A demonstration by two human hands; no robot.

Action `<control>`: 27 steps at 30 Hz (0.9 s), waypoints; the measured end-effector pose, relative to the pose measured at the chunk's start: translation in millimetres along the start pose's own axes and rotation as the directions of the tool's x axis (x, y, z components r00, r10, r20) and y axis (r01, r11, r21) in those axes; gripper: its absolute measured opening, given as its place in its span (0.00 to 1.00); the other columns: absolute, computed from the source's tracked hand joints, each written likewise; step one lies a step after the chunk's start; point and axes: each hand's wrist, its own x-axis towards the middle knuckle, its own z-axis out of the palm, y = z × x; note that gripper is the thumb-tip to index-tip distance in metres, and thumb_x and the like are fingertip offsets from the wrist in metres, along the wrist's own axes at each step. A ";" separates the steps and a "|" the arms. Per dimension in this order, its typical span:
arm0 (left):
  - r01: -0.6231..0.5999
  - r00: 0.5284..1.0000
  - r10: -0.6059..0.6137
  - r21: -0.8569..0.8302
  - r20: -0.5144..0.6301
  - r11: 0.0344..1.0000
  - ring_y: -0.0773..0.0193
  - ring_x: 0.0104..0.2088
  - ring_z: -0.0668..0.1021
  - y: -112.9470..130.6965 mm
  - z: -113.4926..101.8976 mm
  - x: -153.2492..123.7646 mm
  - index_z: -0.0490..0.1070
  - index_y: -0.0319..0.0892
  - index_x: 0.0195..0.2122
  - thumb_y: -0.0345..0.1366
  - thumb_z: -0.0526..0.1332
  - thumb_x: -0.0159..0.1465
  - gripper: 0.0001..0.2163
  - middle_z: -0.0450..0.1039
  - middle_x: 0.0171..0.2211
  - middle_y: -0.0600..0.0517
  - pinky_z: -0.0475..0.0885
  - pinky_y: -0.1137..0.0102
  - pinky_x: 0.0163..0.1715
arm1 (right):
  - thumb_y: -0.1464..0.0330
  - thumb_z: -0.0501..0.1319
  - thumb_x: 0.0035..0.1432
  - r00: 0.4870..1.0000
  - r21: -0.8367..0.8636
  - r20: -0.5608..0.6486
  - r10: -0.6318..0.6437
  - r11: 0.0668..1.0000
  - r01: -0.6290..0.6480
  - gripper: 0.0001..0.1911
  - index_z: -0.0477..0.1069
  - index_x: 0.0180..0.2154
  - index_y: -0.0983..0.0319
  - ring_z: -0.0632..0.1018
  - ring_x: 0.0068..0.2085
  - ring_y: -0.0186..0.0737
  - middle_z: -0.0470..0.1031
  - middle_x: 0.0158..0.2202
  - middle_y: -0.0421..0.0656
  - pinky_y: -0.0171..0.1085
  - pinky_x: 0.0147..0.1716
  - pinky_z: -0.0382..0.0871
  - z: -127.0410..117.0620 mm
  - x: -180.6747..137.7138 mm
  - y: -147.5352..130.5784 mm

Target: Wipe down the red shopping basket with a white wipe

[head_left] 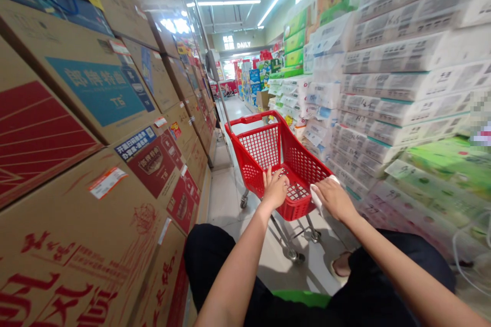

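Note:
A red plastic shopping cart (295, 135) with latticed walls stands on metal legs and casters in front of me. At the basket's near left side is my left hand (275, 188), its fingers spread and nothing in them; whether it touches the rim I cannot tell. My right hand (334, 198) lies on the near right corner of the rim, fingers closed on a white cloth (316, 197). Part of the cloth also shows beyond the knuckles. The hand hides the rim under it.
Stacked cardboard cartons (88, 82) wall the left side. On the right rise piles of plastic-wrapped packs (387, 87), with green packs (441, 173) lower down. A metal pole (220, 97) stands left of the cart. Something green (301, 297) shows between my legs.

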 end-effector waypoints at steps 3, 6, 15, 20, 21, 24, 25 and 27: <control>0.047 0.999 -0.048 0.085 0.006 0.995 0.55 0.71 0.45 -9.5 -11.7 0.1 0.69 0.46 0.40 0.30 0.53 0.63 0.08 0.58 0.66 0.52 0.41 0.49 0.68 | 0.61 0.45 0.71 1.000 -0.005 -0.025 -0.014 1.000 0.014 0.19 0.71 0.35 0.59 0.72 0.39 0.44 0.76 0.33 0.45 0.44 0.48 0.60 -0.4 -0.8 -34.2; 0.090 0.996 -0.087 0.207 -0.022 0.974 0.51 0.69 0.52 -8.8 -19.4 -3.8 0.71 0.42 0.45 0.35 0.57 0.63 0.10 0.64 0.62 0.42 0.43 0.52 0.68 | 0.60 0.46 0.71 0.999 0.012 -0.021 -0.036 0.999 0.036 0.19 0.72 0.37 0.59 0.73 0.40 0.44 0.77 0.34 0.46 0.44 0.47 0.60 1.4 0.0 -63.5; -0.049 0.996 0.025 0.289 0.088 0.956 0.59 0.36 0.80 3.6 -22.8 -38.7 0.75 0.46 0.43 0.46 0.43 0.73 0.21 0.80 0.33 0.49 0.68 0.65 0.44 | 0.59 0.46 0.70 0.967 0.200 0.124 -0.221 0.960 0.194 0.21 0.75 0.41 0.59 0.77 0.45 0.43 0.80 0.40 0.46 0.44 0.49 0.66 1.9 17.4 -40.4; -0.240 0.967 0.209 0.239 0.147 0.941 0.60 0.36 0.79 7.1 -24.4 -34.8 0.76 0.44 0.33 0.45 0.42 0.73 0.25 0.80 0.33 0.48 0.65 0.65 0.44 | 0.60 0.46 0.70 0.988 0.149 0.031 -0.149 0.979 0.142 0.20 0.74 0.46 0.59 0.74 0.53 0.45 0.79 0.46 0.46 0.51 0.60 0.59 0.9 11.8 -6.4; -0.262 0.960 0.232 0.215 0.156 0.941 0.60 0.36 0.79 8.6 -23.9 -33.1 0.76 0.44 0.33 0.46 0.43 0.73 0.24 0.80 0.34 0.48 0.65 0.65 0.45 | 0.60 0.47 0.70 0.992 0.138 0.020 -0.128 0.983 0.124 0.19 0.74 0.45 0.58 0.75 0.51 0.45 0.79 0.45 0.45 0.52 0.61 0.58 1.4 8.5 -5.7; -0.299 0.944 0.270 0.153 0.188 0.942 0.62 0.37 0.79 9.4 -23.5 -31.4 0.76 0.45 0.34 0.49 0.44 0.72 0.23 0.80 0.35 0.49 0.63 0.65 0.47 | 0.61 0.47 0.70 0.995 0.127 -0.015 -0.094 0.987 0.095 0.17 0.74 0.43 0.57 0.77 0.48 0.44 0.80 0.43 0.45 0.53 0.61 0.58 2.7 -1.4 -11.4; -0.305 0.941 0.274 0.146 0.200 0.941 0.62 0.37 0.79 7.8 -24.3 -32.2 0.75 0.46 0.35 0.50 0.45 0.72 0.23 0.80 0.35 0.50 0.63 0.65 0.47 | 0.61 0.48 0.70 0.995 0.131 -0.026 -0.095 0.987 0.098 0.17 0.74 0.44 0.57 0.77 0.48 0.44 0.80 0.43 0.45 0.53 0.61 0.58 2.7 -3.9 -13.7; -0.315 0.934 0.278 0.150 0.224 0.937 0.63 0.37 0.78 1.8 -27.3 -35.6 0.75 0.47 0.35 0.52 0.45 0.71 0.23 0.80 0.35 0.51 0.63 0.66 0.48 | 0.62 0.48 0.70 0.992 0.152 -0.027 -0.125 0.980 0.128 0.16 0.73 0.46 0.57 0.76 0.49 0.44 0.79 0.45 0.45 0.53 0.61 0.58 1.6 -6.6 -15.7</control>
